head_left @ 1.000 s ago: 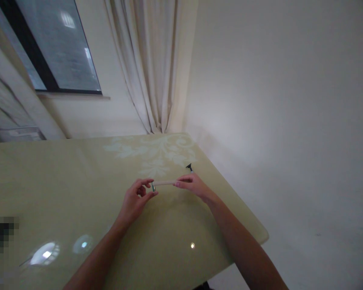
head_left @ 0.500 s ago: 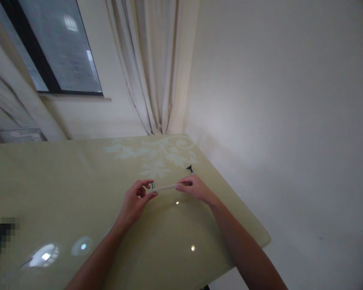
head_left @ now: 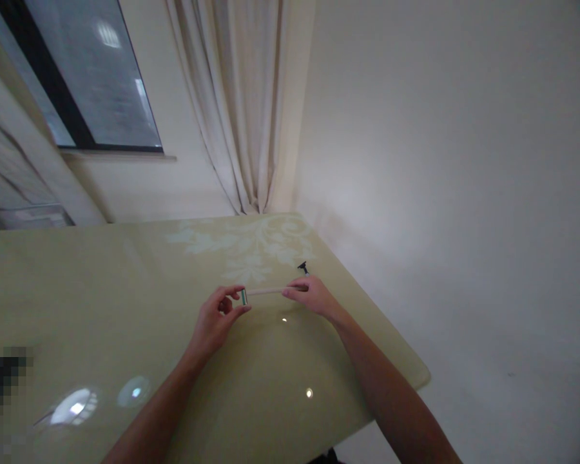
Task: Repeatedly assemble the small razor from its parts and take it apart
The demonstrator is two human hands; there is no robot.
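Parted left fingers (head_left: 232, 290) grip a small rectangular piece (head_left: 244, 297); nearly closed right fingers (head_left: 294, 296) pinch a slender stick (head_left: 265, 291).

The two hands face each other over the table (head_left: 101, 290), near its right edge, with a space between them. The left hand (head_left: 221, 316) bends its thumb and pointing finger like the letter C, tips a little apart, and its other fingers curl in. The right hand (head_left: 311, 293) is pinched tight, thumb on the near side. Both arms are bare. The left arm (head_left: 171, 393) slants up and in. The right arm (head_left: 386, 374) slants in the other way, crossing the table's near edge close to the right corner.
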